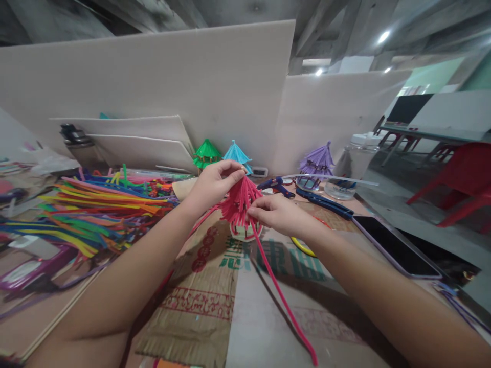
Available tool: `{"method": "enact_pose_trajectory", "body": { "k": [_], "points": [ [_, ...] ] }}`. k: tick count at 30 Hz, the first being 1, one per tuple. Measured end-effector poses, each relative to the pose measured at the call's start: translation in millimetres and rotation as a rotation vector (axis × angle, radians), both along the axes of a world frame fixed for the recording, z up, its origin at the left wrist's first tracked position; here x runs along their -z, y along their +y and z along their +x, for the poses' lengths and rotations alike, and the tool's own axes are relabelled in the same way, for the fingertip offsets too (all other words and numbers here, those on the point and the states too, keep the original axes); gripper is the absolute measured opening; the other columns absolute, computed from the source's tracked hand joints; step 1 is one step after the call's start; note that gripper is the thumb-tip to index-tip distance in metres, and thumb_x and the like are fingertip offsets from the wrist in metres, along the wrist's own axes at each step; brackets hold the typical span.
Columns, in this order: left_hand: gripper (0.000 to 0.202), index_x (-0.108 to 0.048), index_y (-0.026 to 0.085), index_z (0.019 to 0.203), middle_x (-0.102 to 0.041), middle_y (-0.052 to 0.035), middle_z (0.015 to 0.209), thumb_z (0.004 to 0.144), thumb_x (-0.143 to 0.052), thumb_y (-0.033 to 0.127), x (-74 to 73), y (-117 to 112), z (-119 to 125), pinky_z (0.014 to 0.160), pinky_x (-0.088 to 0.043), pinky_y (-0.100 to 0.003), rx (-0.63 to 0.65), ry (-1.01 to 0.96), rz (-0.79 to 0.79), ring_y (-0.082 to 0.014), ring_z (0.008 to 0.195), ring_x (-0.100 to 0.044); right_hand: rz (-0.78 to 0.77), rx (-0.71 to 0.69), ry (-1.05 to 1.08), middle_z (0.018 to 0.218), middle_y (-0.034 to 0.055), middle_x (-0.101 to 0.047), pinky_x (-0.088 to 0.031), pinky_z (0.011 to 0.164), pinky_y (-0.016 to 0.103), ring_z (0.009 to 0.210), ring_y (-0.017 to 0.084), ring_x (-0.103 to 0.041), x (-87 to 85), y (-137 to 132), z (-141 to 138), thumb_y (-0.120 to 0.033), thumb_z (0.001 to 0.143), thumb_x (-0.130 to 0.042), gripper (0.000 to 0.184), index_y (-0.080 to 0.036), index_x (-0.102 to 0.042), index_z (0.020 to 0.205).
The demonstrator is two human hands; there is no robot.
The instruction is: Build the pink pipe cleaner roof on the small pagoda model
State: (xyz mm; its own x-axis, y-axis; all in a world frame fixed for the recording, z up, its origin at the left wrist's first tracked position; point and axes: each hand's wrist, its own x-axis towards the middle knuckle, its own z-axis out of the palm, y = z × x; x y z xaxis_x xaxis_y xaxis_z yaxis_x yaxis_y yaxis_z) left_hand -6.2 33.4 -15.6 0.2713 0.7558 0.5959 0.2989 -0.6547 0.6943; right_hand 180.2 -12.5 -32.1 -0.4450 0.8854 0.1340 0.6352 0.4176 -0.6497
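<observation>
At the centre of the head view stands a crimson cone-roofed model of fuzzy stems [238, 205] on a small pale round base [245, 234], over a brown printed cardboard sheet [192, 312] on the worktop [134, 360]. At the model's peak, the left hand [222, 180] has thumb and forefinger closed on the tip. On the model's right slope, the right hand [273, 210] pinches the roof's stems between thumb and forefinger. One long crimson fuzzy stem [282, 294] trails from just below those fingertips, forward of the model toward the wearer.

Behind the model, slightly to its left, are a green cone-roofed model [207, 151] and a light blue one [235, 152]; a purple cone-roofed model [316, 161] sits behind and to its right, near a clear plastic jar with a white lid [355, 166]. Closer on that side lie a dark blue glue gun [276, 185], a long navy-handled tool [326, 202] and, farther right, a black-screened phone [395, 246]. Left of the model spreads a heap of multicoloured fuzzy stems [105, 202]. Tall white boards [184, 92] rise behind everything on the worktop.
</observation>
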Motion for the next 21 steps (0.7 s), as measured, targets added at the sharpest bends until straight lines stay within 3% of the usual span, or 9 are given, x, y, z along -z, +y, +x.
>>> {"method": "enact_pose_trajectory", "body": {
  "k": [7, 16, 21],
  "points": [
    [0.024, -0.066, 0.016, 0.088, -0.072, -0.0055, 0.091, 0.087, -0.061, 0.039, -1.8, -3.3, 2.6, 0.080, -0.049, -0.028, -0.041, 0.038, 0.032, -0.0188, 0.086, -0.064, 0.150, 0.106, -0.115, 0.059, -0.0030, -0.052, -0.023, 0.055, 0.027, 0.056, 0.011, -0.043, 3.1, -2.6, -7.1, -0.028, 0.093, -0.050, 0.032, -0.017, -0.057, 0.064],
    [0.025, -0.067, 0.017, 0.087, -0.073, -0.0048, 0.090, 0.090, -0.058, 0.040, -5.2, -7.1, -0.1, 0.079, -0.048, -0.028, -0.085, 0.164, 0.120, -0.0192, 0.084, -0.064, 0.081, 0.077, 0.000, 0.054, -0.0058, -0.043, -0.023, 0.055, 0.027, 0.054, 0.010, -0.039, 9.4, -0.9, -8.9, -0.029, 0.093, -0.052, 0.034, -0.018, -0.052, 0.061],
    [0.025, -0.067, 0.016, 0.091, -0.073, -0.0049, 0.094, 0.090, -0.060, 0.040, -7.3, -9.0, -2.3, 0.080, -0.048, -0.028, -0.071, 0.205, 0.092, -0.0199, 0.089, -0.065, 0.172, 0.085, 0.005, 0.056, -0.0045, -0.049, -0.023, 0.054, 0.026, 0.055, 0.011, -0.043, 16.0, 1.5, -7.8, -0.031, 0.092, -0.053, 0.032, -0.018, -0.054, 0.063]
  ]
}}
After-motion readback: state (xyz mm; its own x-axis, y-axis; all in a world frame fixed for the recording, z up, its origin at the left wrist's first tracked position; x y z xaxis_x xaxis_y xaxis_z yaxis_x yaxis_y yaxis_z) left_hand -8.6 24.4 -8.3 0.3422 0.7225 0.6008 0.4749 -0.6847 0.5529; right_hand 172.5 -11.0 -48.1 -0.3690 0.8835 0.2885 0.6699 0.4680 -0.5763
